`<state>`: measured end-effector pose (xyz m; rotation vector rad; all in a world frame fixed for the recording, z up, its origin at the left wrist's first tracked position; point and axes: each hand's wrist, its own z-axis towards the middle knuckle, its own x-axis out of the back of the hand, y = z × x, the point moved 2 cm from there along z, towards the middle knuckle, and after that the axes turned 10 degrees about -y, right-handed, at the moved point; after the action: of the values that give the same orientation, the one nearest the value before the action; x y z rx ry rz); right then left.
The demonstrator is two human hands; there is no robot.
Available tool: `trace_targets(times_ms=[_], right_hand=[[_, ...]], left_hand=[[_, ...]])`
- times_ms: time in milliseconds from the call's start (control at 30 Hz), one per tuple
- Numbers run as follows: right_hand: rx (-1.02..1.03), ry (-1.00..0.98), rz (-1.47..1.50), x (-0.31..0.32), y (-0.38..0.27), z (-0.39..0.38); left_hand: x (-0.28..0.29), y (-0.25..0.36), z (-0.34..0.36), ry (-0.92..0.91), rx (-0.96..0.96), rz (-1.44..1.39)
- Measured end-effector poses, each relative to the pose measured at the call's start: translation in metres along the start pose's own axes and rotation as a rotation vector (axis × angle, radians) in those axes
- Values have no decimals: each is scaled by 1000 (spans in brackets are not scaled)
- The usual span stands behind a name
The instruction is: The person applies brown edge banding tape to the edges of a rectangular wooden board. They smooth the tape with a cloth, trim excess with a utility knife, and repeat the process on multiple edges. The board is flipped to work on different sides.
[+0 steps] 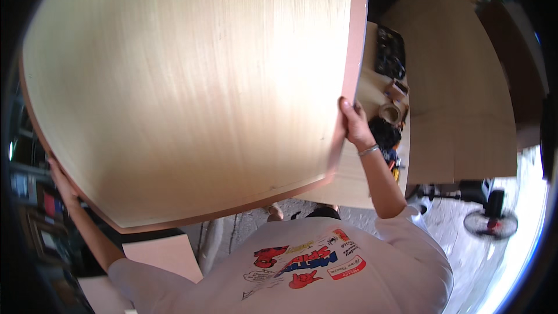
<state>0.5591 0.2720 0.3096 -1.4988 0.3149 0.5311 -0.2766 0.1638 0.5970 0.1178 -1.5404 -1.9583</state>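
Observation:
A large pale wooden panel with a reddish-brown border fills most of the view, lifted in front of me. My right hand grips its right edge near the lower corner, thumb over the border and the other fingers hidden behind. At the lower left edge, my left hand is closed round the border, its fingers mostly out of sight. The panel's far end runs past the top of the picture.
To the right, a wooden worktop bears a black case, a tape roll and dark tools. Beyond stand large brown boards. A round wire-caged fan is at lower right. Pale boards lie at lower left.

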Motion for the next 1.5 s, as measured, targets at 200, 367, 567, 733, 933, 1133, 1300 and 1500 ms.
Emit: trace_targets(times_ms=[200, 367, 567, 733, 933, 1133, 1300, 1500], right_hand=[[-166, -55, -239, -94, 46, -56], [-269, 43, -155, -134, 71, -138], [-319, 199, 157, -181, 162, -248], [-307, 441, 411, -215, 223, -288], [-322, 534, 535, -227, 268, -267], [-417, 738, 534, -234, 286, -272], [-564, 818, 504, -240, 307, -262], [-602, 920, 552, -238, 328, -262]], left_hand=[[-3, 82, 251, -105, -201, 370], [-122, 138, 354, -250, -351, 417], [-333, 149, 329, -510, -371, 461], [-523, 72, 254, -864, -254, 382], [-703, -31, 241, -988, -390, 716], [-834, -93, 181, -1213, -422, 780], [-894, -175, 146, -1297, -386, 823], [-928, -202, 109, -1330, -330, 841]])
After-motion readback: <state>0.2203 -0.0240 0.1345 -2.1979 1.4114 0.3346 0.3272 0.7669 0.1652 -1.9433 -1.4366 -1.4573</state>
